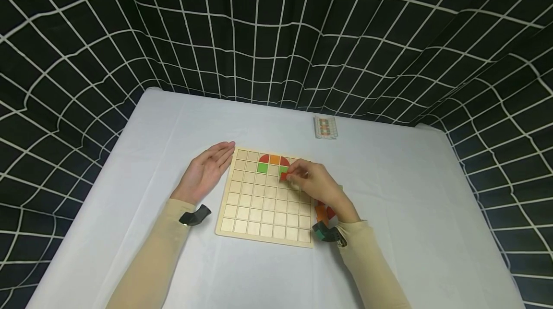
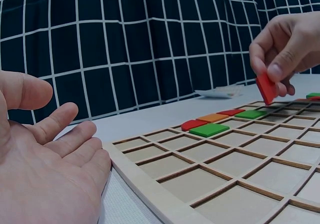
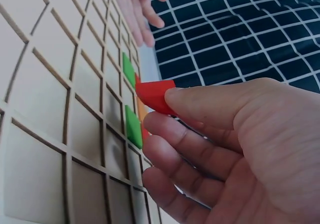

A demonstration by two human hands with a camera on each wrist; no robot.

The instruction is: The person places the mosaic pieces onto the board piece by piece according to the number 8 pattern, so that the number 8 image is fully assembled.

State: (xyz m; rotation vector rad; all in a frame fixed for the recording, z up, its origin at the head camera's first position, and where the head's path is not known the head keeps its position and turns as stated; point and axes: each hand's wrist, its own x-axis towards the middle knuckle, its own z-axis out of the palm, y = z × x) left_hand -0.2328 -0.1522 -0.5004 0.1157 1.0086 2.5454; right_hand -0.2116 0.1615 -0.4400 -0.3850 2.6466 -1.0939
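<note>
Between thumb and fingertips, my right hand pinches a red tile with a curved edge, holding it above the upper part of a wooden grid board. Set in the board's top row are two red quarter-round tiles with an orange square tile between them. Below them in the second row lie two green square tiles, one column apart. My left hand rests at the board's left edge, palm turned up and fingers extended, holding nothing.
A small stack of printed cards lies on the white tablecloth behind the board. Loose orange tiles and red ones sit right of the board, partly hidden under my right wrist. A dark gridded curtain surrounds the table.
</note>
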